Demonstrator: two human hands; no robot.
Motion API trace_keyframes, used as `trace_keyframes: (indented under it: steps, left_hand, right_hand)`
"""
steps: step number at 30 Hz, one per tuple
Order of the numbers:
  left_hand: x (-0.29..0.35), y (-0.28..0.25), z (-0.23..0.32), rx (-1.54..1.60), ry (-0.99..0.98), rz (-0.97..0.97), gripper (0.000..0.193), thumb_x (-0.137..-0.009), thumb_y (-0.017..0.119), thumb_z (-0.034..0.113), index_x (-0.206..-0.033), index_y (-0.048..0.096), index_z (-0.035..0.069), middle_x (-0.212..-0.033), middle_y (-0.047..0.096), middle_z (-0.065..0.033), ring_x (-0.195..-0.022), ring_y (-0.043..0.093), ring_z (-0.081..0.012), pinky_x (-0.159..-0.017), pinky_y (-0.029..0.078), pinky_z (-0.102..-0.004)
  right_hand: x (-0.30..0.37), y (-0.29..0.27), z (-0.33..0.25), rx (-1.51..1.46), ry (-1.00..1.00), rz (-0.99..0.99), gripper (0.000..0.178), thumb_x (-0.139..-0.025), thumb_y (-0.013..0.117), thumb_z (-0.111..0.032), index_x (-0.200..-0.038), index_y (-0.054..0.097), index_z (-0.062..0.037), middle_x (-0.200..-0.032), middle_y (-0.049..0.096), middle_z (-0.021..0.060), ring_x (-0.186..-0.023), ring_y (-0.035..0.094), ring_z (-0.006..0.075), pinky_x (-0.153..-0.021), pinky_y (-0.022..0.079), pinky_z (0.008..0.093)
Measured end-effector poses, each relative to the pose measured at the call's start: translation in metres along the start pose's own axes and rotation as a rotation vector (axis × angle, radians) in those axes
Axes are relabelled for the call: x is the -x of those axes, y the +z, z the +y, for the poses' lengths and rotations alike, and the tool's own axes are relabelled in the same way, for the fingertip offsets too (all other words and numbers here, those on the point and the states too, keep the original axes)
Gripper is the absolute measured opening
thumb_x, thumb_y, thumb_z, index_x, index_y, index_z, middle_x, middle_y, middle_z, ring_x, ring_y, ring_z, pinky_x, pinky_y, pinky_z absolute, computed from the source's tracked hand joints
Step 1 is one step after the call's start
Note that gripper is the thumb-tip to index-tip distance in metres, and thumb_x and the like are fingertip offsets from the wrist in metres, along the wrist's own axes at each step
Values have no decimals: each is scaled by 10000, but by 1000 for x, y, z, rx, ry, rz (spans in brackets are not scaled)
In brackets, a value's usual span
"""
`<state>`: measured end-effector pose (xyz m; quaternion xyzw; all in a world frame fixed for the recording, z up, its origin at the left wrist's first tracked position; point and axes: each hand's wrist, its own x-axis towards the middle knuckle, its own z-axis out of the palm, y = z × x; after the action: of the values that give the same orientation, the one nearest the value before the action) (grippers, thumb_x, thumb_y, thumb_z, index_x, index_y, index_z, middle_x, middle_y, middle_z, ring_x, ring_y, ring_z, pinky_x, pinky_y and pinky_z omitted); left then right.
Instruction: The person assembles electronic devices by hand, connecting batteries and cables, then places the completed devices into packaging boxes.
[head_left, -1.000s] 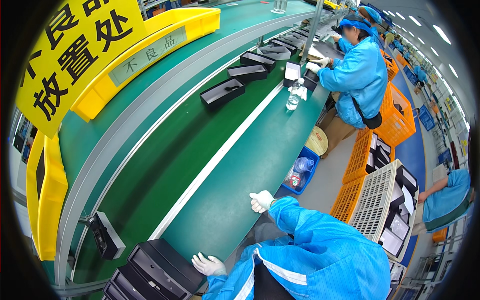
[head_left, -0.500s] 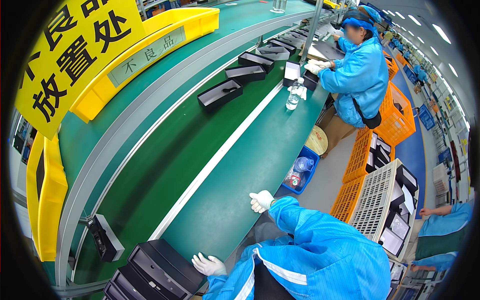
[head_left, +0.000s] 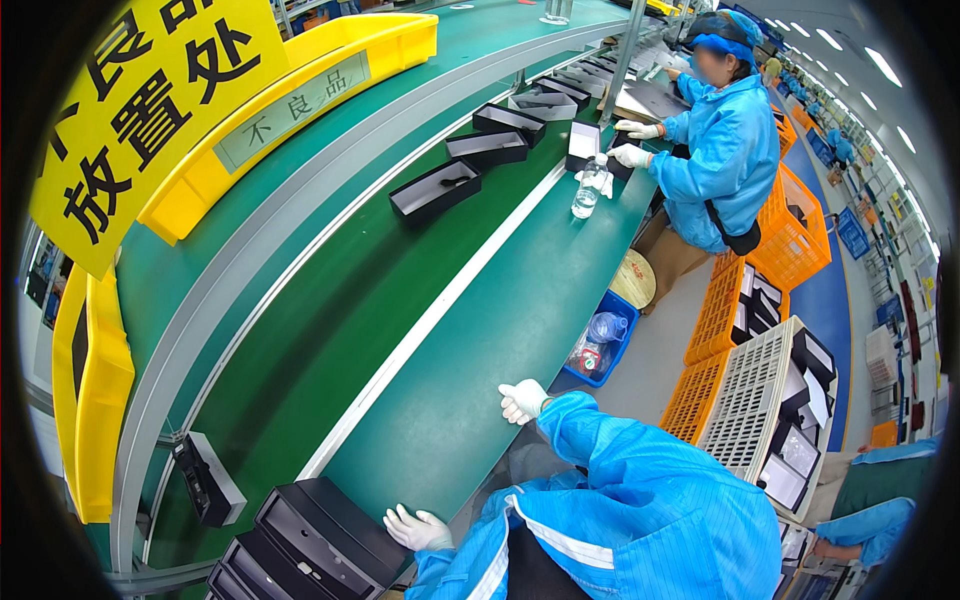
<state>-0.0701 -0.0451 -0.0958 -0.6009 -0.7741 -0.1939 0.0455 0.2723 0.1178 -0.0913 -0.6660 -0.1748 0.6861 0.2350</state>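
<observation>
My left hand (head_left: 418,528), in a white glove, lies with fingers spread on the near end of the green bench (head_left: 430,440). Right beside it stands a stack of black box trays (head_left: 320,540), close to its fingertips. Farther along, my right hand (head_left: 522,402), also gloved, rests at the bench's right edge. Its fingers are curled in with the thumb lying over toward the left, and nothing shows in them. Both blue sleeves come in from the lower right.
Black trays (head_left: 436,194) lie along the green conveyor belt (head_left: 330,310). A clear bottle (head_left: 588,190) stands on the bench near a co-worker (head_left: 715,150) in blue. Yellow bins (head_left: 290,120) line the left; a blue bin (head_left: 618,345) and orange crates (head_left: 700,390) are at right.
The trays on the belt have shifted slightly toward the near left. The co-worker's gloved hands have moved apart over a black tray. A person at the far right has moved. My hands have stayed put.
</observation>
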Motion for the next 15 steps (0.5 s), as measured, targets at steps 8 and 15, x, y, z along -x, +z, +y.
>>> trace_keyframes:
  steps: [8, 15]
  left_hand:
    - [4, 7, -7, -29, -12, 19, 468, -815, 540, 150, -1246, 479, -20, -1322, 454, -241, -1284, 386, -430, -1061, 324, -547]
    - [0, 13, -8, -24, 38, 40, 474, -829, 531, 166, -1260, 465, -22, -1333, 443, -240, -1280, 389, -436, -1051, 328, -557]
  right_hand:
    - [4, 4, -3, -4, -8, -38, 448, -958, 508, -456, -814, 611, -44, -724, 671, 119, -542, 630, 199, -466, 494, 313]
    - [-3, 2, -2, -21, 13, -40, 437, -963, 501, -458, -778, 585, -71, -687, 649, 90, -517, 604, 180, -450, 473, 299]
